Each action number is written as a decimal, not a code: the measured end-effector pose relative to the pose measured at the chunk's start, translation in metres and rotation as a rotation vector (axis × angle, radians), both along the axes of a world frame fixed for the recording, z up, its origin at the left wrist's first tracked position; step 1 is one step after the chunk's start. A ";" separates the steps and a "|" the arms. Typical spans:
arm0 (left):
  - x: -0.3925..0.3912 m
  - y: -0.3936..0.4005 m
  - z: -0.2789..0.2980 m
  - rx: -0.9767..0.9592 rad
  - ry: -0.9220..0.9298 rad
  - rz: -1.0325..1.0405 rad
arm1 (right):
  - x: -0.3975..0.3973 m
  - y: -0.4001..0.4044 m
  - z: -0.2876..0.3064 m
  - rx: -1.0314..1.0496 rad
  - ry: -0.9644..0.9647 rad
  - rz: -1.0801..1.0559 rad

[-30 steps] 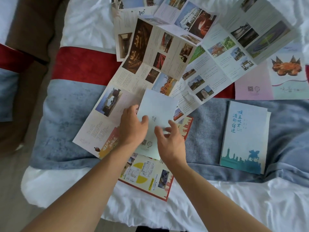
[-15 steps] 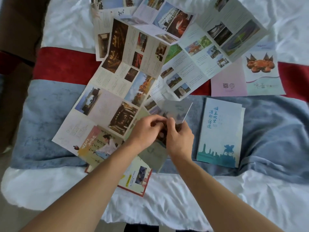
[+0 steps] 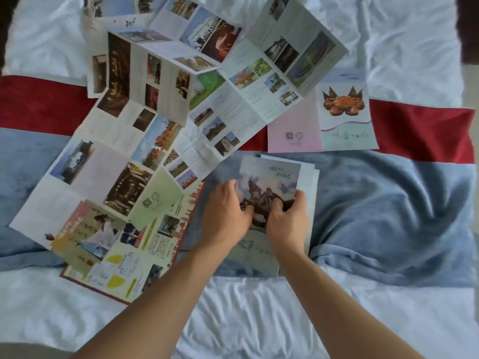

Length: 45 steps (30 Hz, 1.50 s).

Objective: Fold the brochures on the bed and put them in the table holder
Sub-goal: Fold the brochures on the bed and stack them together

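Nearest, both forearms reach over the white sheet of the bed (image 3: 248, 320). The left hand (image 3: 228, 216) and right hand (image 3: 287, 224) each have their grip curled onto a folded brochure (image 3: 269, 182) with a horse picture, held over another folded one on the blue blanket (image 3: 388, 216). At ten o'clock lie unfolded brochures (image 3: 121, 156); at one o'clock, a pink leaflet (image 3: 321, 125).
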<state>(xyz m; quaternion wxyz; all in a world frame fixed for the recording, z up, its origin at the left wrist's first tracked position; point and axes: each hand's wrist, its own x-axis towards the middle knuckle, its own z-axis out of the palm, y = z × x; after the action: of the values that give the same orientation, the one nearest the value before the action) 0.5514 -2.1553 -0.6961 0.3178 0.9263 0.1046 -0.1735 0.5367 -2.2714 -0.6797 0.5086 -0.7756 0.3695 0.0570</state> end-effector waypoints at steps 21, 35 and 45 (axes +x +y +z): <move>-0.014 -0.054 -0.009 0.139 0.063 -0.150 | -0.030 -0.062 -0.026 -0.432 0.160 0.458; -0.032 -0.039 -0.022 0.256 -0.113 -0.659 | -0.042 -0.064 -0.029 -0.573 0.086 0.888; -0.025 -0.041 -0.022 0.272 -0.103 -0.669 | -0.023 -0.069 -0.027 -0.650 0.170 0.953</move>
<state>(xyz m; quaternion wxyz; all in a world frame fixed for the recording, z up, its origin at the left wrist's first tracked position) 0.5261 -2.1960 -0.7185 0.1219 0.9506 -0.1981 -0.2057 0.5138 -2.3400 -0.7065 0.1312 -0.9652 0.0180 0.2253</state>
